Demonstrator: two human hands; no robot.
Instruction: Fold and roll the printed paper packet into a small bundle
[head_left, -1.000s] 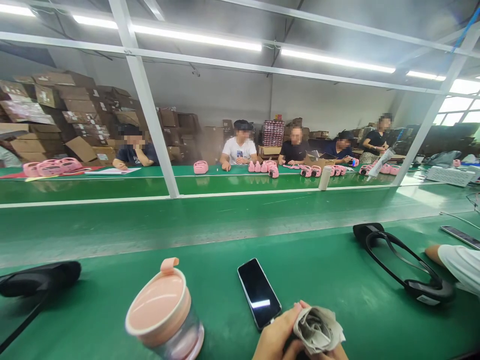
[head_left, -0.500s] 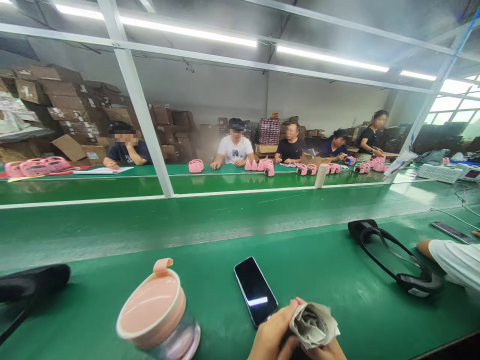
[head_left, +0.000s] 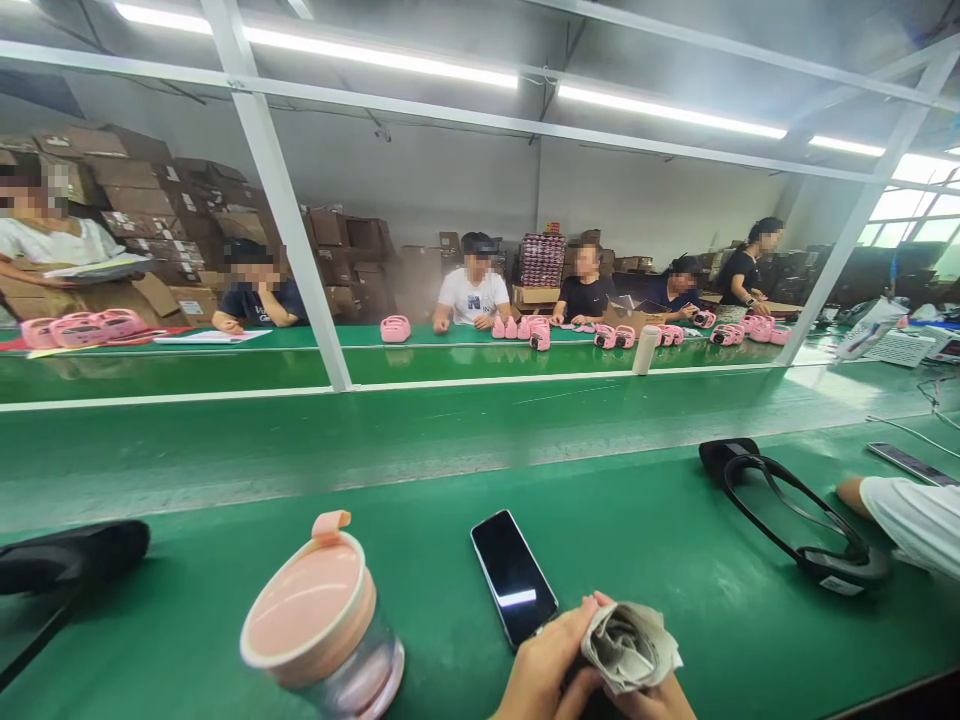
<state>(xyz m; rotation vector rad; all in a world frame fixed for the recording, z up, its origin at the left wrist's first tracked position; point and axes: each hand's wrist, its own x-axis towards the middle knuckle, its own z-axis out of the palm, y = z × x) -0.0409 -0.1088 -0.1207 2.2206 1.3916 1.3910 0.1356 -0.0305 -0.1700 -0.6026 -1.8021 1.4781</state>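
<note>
At the bottom edge, both my hands hold a crumpled grey-white cloth [head_left: 630, 645]. My left hand [head_left: 544, 665] is curled round its left side, fingers closed. My right hand [head_left: 664, 700] is under the cloth, mostly hidden, only knuckles showing at the frame edge. A black smartphone [head_left: 514, 577] lies face up on the green table [head_left: 420, 560] just left of my hands. A clear cup with a pink lid [head_left: 315, 610] stands further left.
A black headband device [head_left: 795, 520] lies to the right, beside a co-worker's white-sleeved arm [head_left: 907, 510]. Another black device [head_left: 71, 555] sits far left. Another phone [head_left: 911, 463] lies far right. Across the green belt, several people sit with pink items [head_left: 525, 330]; a white post [head_left: 289, 210] and cardboard boxes stand behind.
The view has shifted slightly. A person in white has come into view at the far left. My hands still hold the cloth in the same place.
</note>
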